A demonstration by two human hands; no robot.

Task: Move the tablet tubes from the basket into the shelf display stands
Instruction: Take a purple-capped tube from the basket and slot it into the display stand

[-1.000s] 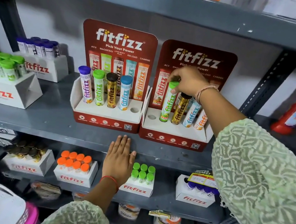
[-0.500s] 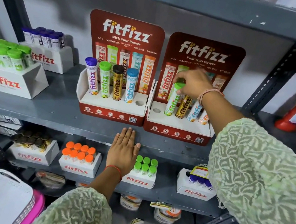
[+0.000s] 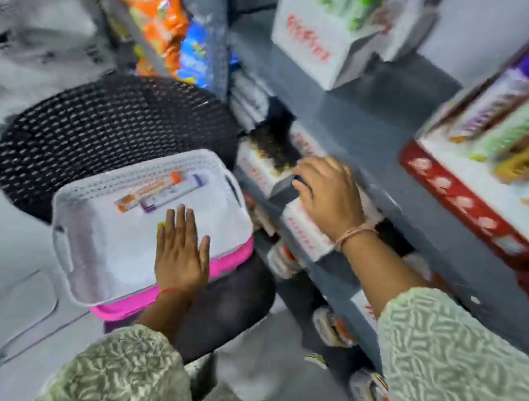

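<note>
Two tablet tubes, as far as we can tell through the blur, lie on the floor of the white basket (image 3: pixel 121 222): an orange-capped tube (image 3: pixel 150 190) and a purple-capped tube (image 3: pixel 170 193), side by side and touching or nearly so. Their long axes run together on a slant, from near-left up to far-right, caps toward the far right. Our left hand (image 3: pixel 182 253) hangs over the near part of the basket, fingers spread and flat, holding nothing; the tubes lie just beyond its fingertips, toward the far left of it. A small yellow patch shows at the edge of that hand, but we cannot say what it is. Our right hand (image 3: pixel 329 196) is over by the lower shelf (image 3: pixel 340 281), to the right of the basket, fingers loosely curled above the white boxes there; we see nothing pinched in it, though the blur leaves some doubt. We judge the left hand the nearer of the two to the tubes, and a short reach forward would put it on them, closing across their width rather than along their length. The red display stand (image 3: pixel 457 199) sits on the upper shelf at far right, well apart from the basket, with at least one open hole showing in its white top.
</note>
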